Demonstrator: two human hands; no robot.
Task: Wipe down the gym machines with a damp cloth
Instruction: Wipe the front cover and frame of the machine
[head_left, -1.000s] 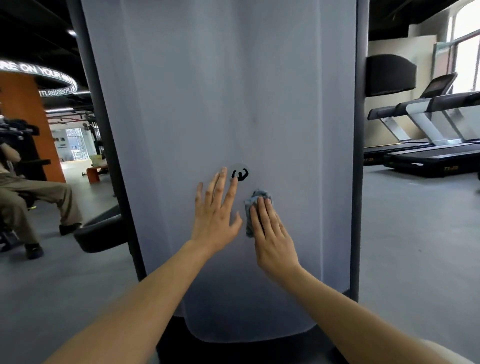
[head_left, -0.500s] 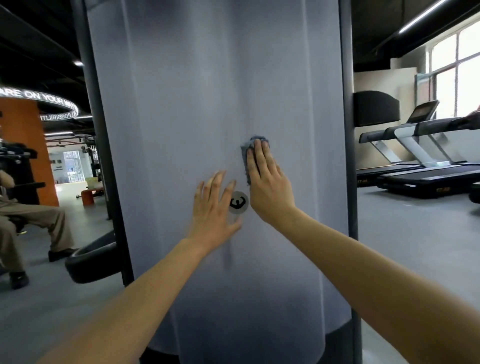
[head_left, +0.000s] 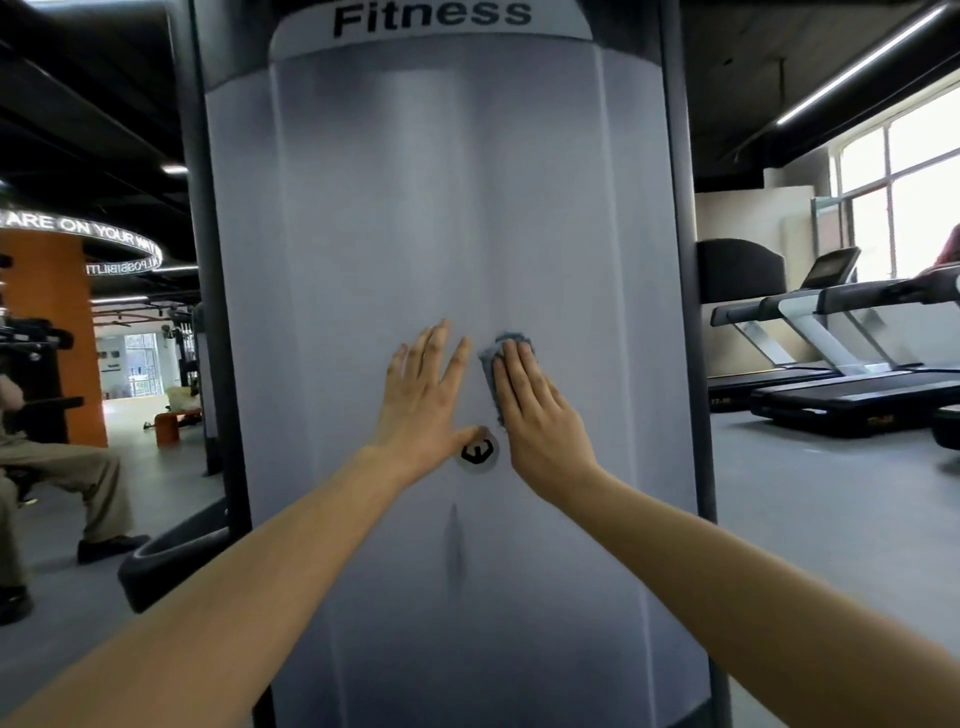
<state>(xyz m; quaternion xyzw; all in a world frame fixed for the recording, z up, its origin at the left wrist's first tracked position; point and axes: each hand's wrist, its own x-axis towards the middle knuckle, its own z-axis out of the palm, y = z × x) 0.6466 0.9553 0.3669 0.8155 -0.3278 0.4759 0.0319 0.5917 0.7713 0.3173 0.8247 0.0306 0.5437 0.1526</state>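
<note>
Right hand (head_left: 535, 410) flat, straight fingers pressing cloth (head_left: 492, 358) to panel (head_left: 415, 208), left hand (head_left: 423, 395) flat beside; I'd overlap long, even strokes.

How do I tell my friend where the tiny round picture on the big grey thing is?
Find the tall grey panel with "Fitness" printed on top. Halfway down, the left hand and right hand lie flat side by side, and the round sticker sits between their wrists. It alone is a pale disc with a black flexing-arms figure.
</note>
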